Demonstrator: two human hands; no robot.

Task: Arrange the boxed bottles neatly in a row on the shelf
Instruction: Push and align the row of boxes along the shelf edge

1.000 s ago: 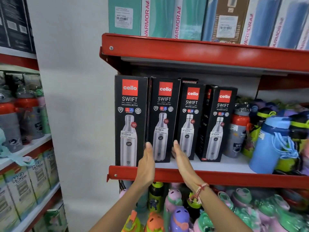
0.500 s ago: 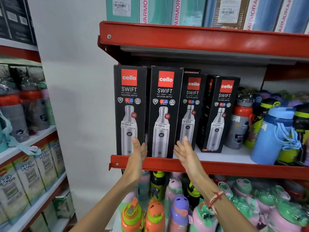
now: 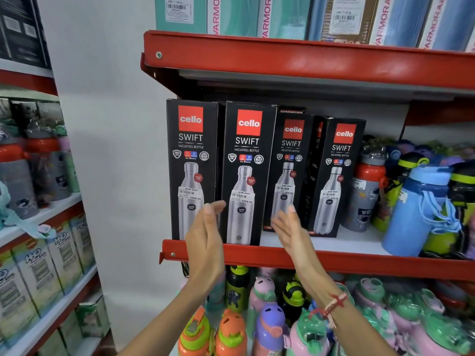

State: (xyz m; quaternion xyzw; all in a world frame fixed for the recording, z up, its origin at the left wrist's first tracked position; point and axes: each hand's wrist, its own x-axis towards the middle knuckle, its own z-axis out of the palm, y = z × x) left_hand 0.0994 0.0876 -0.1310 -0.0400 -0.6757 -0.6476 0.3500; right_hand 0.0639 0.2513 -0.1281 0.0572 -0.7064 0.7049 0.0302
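Four black boxed bottles stand upright on the red-edged shelf (image 3: 257, 255), each with its long axis vertical and its printed front toward the camera. The first box (image 3: 191, 165) and the second box (image 3: 246, 173) stand at the front edge of the shelf, side by side with a thin dark gap between them. The third box (image 3: 289, 170) stands further back, partly hidden behind the second one, and the fourth box (image 3: 334, 178) is turned a little, so that its left side face shows too. The left hand (image 3: 205, 242) is raised in front of the lower part of the first box, palm facing right, fingers straight and together, holding nothing. The right hand (image 3: 293, 232) is raised in front of the lower part of the third box, palm facing left, fingers stretched and loosely together, also holding nothing. The second box shows between the two flat palms; whether they touch any box I cannot tell. A red thread bracelet (image 3: 334, 304) is on the right wrist. To the right of the right hand, past the fourth box, stand an orange-capped bottle (image 3: 365, 191) and a blue bottle (image 3: 416, 209). Under both hands, colourful children's bottles (image 3: 267, 322) fill the lower shelf.
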